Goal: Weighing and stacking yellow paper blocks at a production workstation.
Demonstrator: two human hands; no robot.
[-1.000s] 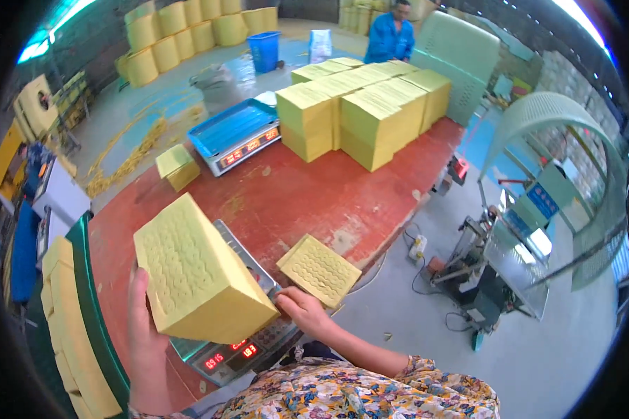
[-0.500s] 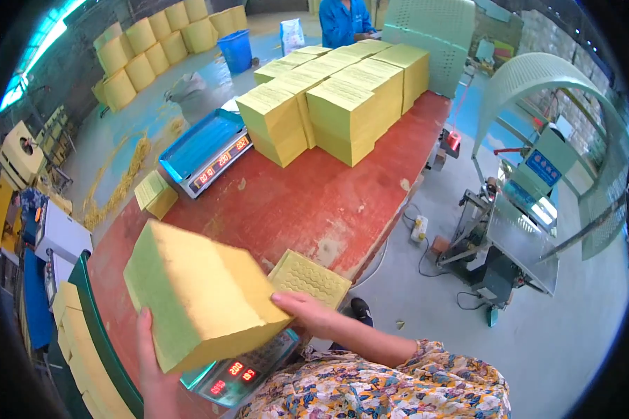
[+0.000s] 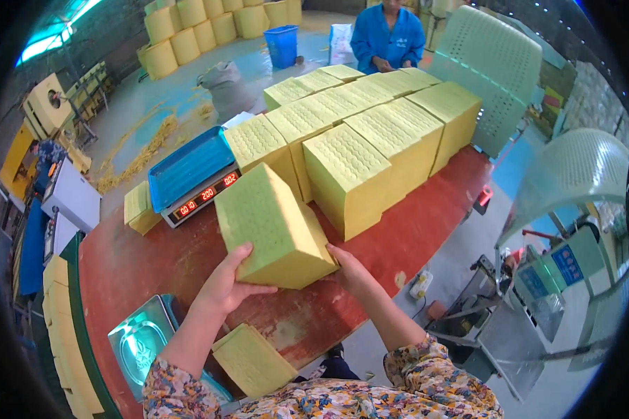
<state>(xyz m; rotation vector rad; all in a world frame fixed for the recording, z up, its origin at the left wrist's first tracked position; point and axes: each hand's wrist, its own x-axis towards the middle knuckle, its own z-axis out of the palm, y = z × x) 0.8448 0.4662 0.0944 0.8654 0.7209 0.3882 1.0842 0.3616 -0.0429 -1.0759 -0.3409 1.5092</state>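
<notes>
Left hand (image 3: pixel 225 283): I see its fingers parted around the lower left corner of the yellow block (image 3: pixel 258 223), thumb on the near face, the others along the bottom edge.
Right hand (image 3: pixel 351 271): grasping the block's right edge, thumb uppermost; the other fingers are mostly hidden from me.
Block: over the middle of the red table (image 3: pixel 147 265), in front of the yellow stacks (image 3: pixel 353 164); I cannot tell whether it touches the tabletop.
Since half a second ago: the block has left the silver scale (image 3: pixel 138 342), which shows its bare plate now, and its green-tinted face has turned toward my camera. The left hand has swung across to the right with it.
Forearms: both rise from the lower edge and slant inward, the left one passing between the scale and the loose pile (image 3: pixel 255 359).
</notes>
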